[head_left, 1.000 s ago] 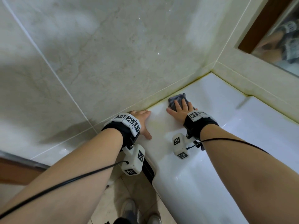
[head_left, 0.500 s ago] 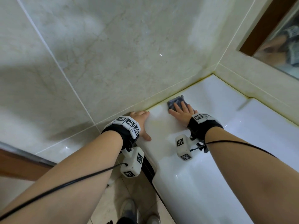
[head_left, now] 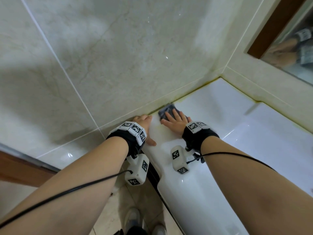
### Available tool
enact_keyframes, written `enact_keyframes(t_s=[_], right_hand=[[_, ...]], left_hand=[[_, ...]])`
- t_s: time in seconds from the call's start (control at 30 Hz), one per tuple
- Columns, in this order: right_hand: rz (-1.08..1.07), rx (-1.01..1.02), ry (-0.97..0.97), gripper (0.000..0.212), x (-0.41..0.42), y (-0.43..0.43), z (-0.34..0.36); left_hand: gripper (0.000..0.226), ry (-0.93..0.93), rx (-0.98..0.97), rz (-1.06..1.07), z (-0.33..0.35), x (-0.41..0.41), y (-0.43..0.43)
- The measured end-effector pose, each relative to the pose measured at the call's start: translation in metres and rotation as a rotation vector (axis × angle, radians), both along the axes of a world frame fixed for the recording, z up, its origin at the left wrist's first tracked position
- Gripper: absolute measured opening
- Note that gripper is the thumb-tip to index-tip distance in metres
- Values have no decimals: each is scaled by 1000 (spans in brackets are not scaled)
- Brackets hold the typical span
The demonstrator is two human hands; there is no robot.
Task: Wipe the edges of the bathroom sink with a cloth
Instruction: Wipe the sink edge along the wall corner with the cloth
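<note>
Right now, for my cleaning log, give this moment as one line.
right hand presses cloth on sink edge by wall | left hand rests on sink corner

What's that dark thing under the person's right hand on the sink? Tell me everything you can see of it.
It is a small dark grey cloth, soft-looking and a little blurred, so its weave cannot be told. It lies flat on the rim of the white sink, close against the yellowed seam below the tiled wall. The right hand presses on it with straight fingers and covers its near part, so only the far end shows. The left hand does not touch it.
</note>
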State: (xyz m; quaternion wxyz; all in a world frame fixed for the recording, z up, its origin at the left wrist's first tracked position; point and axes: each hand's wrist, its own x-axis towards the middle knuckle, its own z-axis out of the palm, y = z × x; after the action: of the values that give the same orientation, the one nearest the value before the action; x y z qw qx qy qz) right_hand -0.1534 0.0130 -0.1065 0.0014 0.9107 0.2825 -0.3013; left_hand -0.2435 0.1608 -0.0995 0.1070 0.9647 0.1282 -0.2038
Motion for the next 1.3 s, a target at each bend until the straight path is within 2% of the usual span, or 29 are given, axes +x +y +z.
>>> enact_keyframes(t_s=[0.13, 0.23, 0.47, 0.6, 0.7, 0.87, 0.97, 1.1, 1.23, 1.3], right_hand=[[-186, 34, -12, 65, 11, -24, 3], [-235, 33, -18, 70, 8, -24, 3], [-37, 27, -21, 65, -28, 20, 0], [108, -50, -33, 59, -18, 8, 7], [102, -90, -57, 59, -2, -14, 10], [-160, 0, -34, 68, -2, -22, 6], [-77, 20, -39, 69, -19, 1, 1], [21, 31, -33, 68, -41, 27, -3], [141, -19, -35, 58, -29, 13, 8], [106, -17, -28, 57, -17, -3, 14]], left_hand=[[112, -7, -18, 61, 0, -9, -1], [104, -35, -37, 93, 2, -14, -4], [86, -10, 37, 116, 7, -13, -8], [87, -8, 77, 104, 10, -15, -9], [83, -16, 91, 112, 12, -18, -10], [96, -6, 21, 168, 11, -21, -9], [104, -8, 40, 174, 8, -19, -7], [101, -12, 52, 163, 7, -18, -6], [103, -18, 21, 177, 6, -25, -4], [104, -15, 20, 174, 7, -29, -4]])
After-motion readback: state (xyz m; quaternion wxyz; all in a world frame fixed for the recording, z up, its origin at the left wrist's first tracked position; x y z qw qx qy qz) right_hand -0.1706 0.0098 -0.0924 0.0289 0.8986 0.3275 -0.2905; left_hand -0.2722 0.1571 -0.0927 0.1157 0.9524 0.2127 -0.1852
